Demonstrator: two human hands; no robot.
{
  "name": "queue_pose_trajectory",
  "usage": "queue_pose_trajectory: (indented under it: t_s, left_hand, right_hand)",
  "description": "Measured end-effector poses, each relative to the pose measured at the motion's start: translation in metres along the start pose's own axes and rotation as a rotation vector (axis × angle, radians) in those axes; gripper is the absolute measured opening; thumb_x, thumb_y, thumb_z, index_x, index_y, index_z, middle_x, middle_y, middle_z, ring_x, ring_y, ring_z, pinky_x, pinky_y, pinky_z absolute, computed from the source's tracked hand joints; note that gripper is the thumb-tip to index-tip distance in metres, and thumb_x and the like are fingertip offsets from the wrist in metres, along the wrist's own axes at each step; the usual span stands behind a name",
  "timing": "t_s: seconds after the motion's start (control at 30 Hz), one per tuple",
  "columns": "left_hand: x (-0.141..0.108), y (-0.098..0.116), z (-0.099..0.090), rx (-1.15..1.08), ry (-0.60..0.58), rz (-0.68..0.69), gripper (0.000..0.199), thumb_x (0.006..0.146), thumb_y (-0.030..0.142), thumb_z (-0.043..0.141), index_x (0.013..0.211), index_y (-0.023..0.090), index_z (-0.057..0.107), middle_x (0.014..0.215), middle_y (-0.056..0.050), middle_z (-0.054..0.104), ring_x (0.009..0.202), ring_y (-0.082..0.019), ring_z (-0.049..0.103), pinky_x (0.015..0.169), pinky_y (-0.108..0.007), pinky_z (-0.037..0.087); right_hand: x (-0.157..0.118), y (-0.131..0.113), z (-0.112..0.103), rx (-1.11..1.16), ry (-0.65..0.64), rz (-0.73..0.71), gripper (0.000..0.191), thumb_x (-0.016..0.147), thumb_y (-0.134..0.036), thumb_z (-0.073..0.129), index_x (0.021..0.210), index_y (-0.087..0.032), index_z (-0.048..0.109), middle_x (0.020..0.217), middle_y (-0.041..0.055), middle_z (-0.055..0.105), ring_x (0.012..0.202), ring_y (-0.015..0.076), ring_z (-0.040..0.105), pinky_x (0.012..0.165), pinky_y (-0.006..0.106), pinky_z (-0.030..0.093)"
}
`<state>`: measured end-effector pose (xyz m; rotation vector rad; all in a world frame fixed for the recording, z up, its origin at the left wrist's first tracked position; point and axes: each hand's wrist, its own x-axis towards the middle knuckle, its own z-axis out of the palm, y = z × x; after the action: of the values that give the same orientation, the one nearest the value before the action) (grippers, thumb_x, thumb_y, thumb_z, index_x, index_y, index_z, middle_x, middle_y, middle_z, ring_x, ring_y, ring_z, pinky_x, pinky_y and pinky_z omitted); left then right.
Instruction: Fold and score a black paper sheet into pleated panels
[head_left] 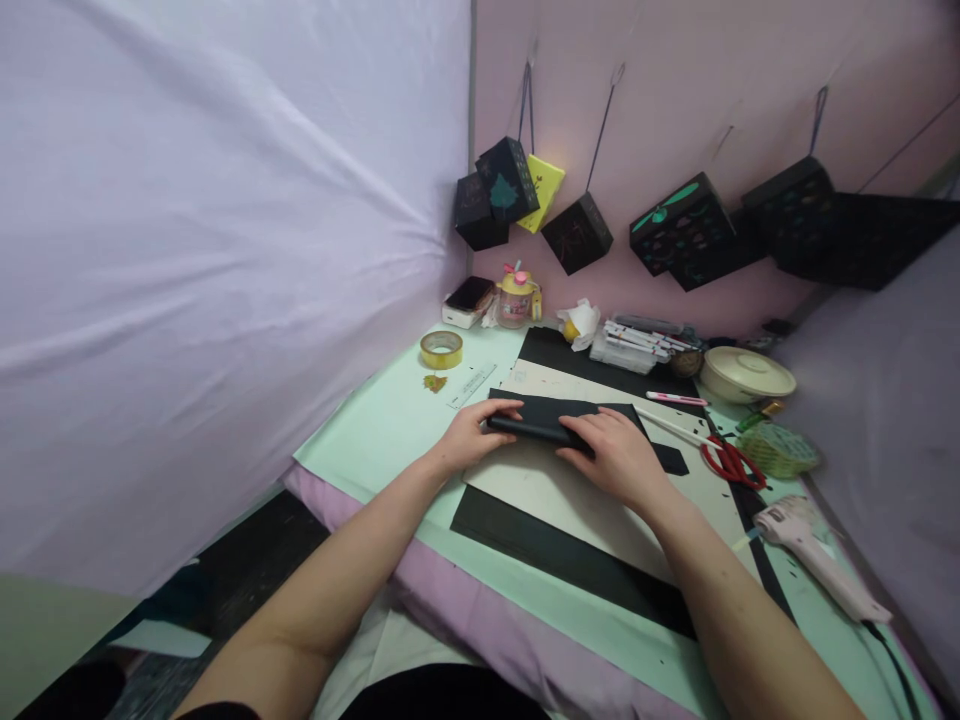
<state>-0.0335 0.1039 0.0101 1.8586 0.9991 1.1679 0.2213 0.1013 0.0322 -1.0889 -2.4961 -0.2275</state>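
A folded piece of black card (pixel 541 408) lies on a white board (pixel 525 482), its near edge raised in a rounded fold. At its left end, my left hand (pixel 474 437) pinches the fold between thumb and fingers. My right hand (pixel 616 452) grips the same fold farther right, fingers on top and thumb toward me. A small black card piece (pixel 670 459) rests just right of my right hand. Beyond it are a white stick (pixel 675 427) and red-handled scissors (pixel 731 462).
A hot glue gun (pixel 817 560) with a cord lies at the right. Yellow tape (pixel 441 349), a leaf (pixel 434 383) and a clear ruler (pixel 474 386) are at the left. Pens (pixel 637 342), a lidded bowl (pixel 748 374) and a pink cutter (pixel 676 398) sit farther back. Black boxes (pixel 577 234) hang above.
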Motion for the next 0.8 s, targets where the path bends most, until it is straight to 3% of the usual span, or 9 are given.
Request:
queue_pose_trajectory:
  t_s: [0.2, 0.4, 0.6, 0.8]
  left_hand:
    - [0.0, 0.0, 0.002, 0.064, -0.025, 0.052, 0.033, 0.077, 0.021, 0.069, 0.11, 0.02, 0.068, 0.104, -0.006, 0.068, 0.099, -0.021, 0.062, 0.093, -0.035, 0.045]
    - [0.0, 0.0, 0.003, 0.095, -0.046, 0.096, 0.035, 0.076, 0.018, 0.07, 0.111, 0.019, 0.067, 0.103, -0.006, 0.065, 0.097, -0.02, 0.061, 0.092, -0.034, 0.045]
    - [0.001, -0.011, -0.003, 0.221, -0.113, 0.13, 0.045, 0.074, 0.017, 0.07, 0.117, 0.02, 0.063, 0.113, -0.007, 0.063, 0.106, -0.021, 0.059, 0.095, -0.035, 0.045]
    - [-0.003, -0.023, -0.027, 0.368, -0.239, -0.025, 0.058, 0.073, 0.002, 0.046, 0.127, 0.022, 0.057, 0.134, -0.006, 0.056, 0.124, -0.02, 0.051, 0.108, -0.036, 0.038]
  right_hand:
    - [0.003, -0.018, 0.013, 0.006, 0.035, -0.028, 0.039, 0.093, -0.035, 0.05, 0.128, -0.018, 0.054, 0.119, 0.0108, 0.067, 0.105, 0.0248, 0.063, 0.1, 0.044, 0.043]
    - [0.003, -0.022, 0.022, -0.005, 0.053, -0.074, 0.037, 0.096, -0.033, 0.046, 0.127, -0.016, 0.055, 0.116, 0.0115, 0.068, 0.101, 0.0248, 0.064, 0.095, 0.043, 0.047]
    - [0.0, -0.02, 0.025, 0.028, -0.016, -0.098, 0.035, 0.094, -0.029, 0.05, 0.126, -0.016, 0.056, 0.113, 0.0115, 0.069, 0.099, 0.0242, 0.065, 0.087, 0.04, 0.051]
    - [-0.003, -0.018, 0.033, 0.053, -0.109, -0.085, 0.035, 0.092, -0.027, 0.053, 0.125, -0.017, 0.057, 0.118, 0.0102, 0.067, 0.104, 0.0251, 0.063, 0.088, 0.04, 0.052]
